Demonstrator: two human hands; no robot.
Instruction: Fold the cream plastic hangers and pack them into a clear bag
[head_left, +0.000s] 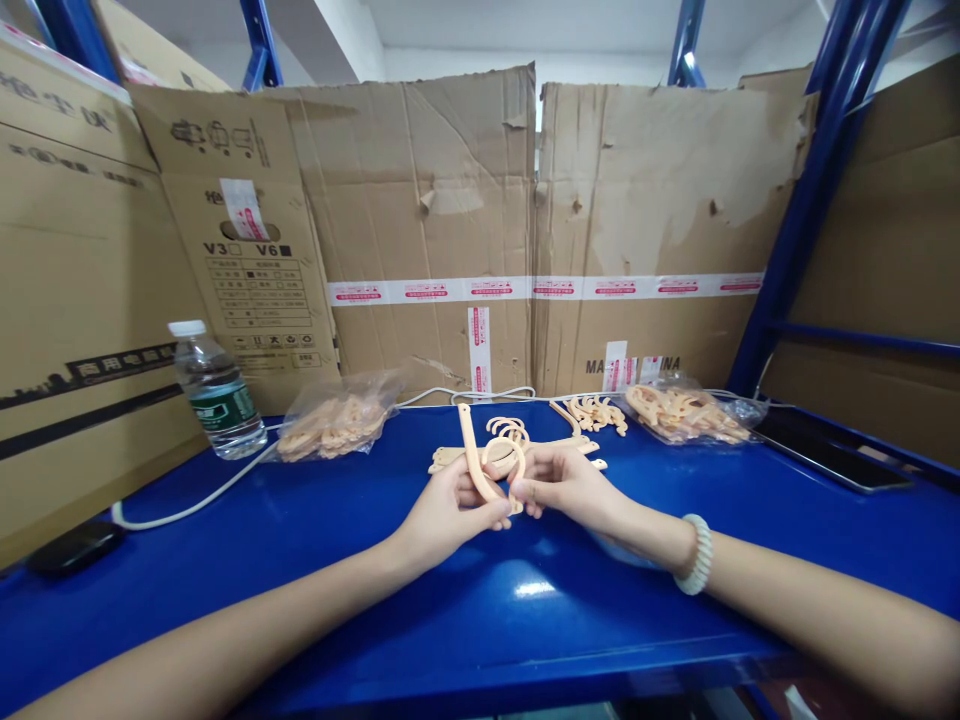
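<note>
My left hand (457, 505) is closed on a long, pale peach strip (470, 448) that curves at its lower end and has a small hole near its top. Between the fingers of my right hand (566, 487) is a curved, ring-like piece (516, 455) of the same colour. The two pieces meet or overlap near my fingertips; whether they are joined I cannot tell. Just behind my hands lie several flat strips (574, 448) and a few C-shaped pieces (504, 425). Farther back to the right sits a pile of small curved pieces (598, 412).
Clear bags of peach pieces lie at the left (337, 425) and right (686, 412). A water bottle (221, 395) stands far left, near a white cable (202, 500) and a black object (75, 547). A phone (832, 455) rests at right. Cardboard (420, 220) walls the blue table (360, 620).
</note>
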